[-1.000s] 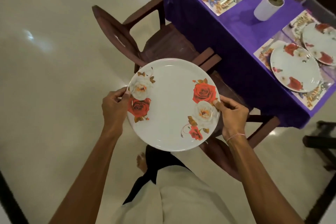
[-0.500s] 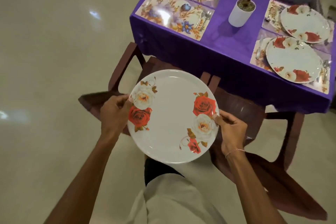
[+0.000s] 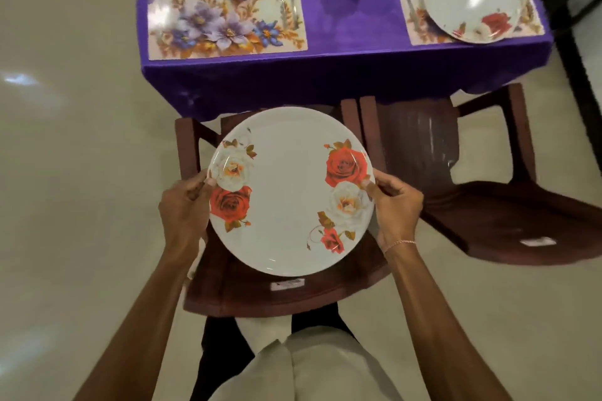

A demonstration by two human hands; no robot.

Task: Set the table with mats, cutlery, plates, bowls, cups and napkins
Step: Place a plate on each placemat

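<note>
Left hand (image 3: pixel 184 205) and right hand (image 3: pixel 395 205) pinch opposite rims of the rose-print plate (image 3: pixel 290 192), thumbs on top and fingers curled under. It's held level at centre frame, above the brown chair (image 3: pixel 286 296). The grip matches a second ago. What changed is that the purple-clothed table (image 3: pixel 348 26) has swung from the right to straight ahead. The floral mat (image 3: pixel 224 16), upper left, has cutlery (image 3: pixel 291 0) but no plate, so it's the likely target. The mat at upper right already holds a plate (image 3: pixel 472 0).
</note>
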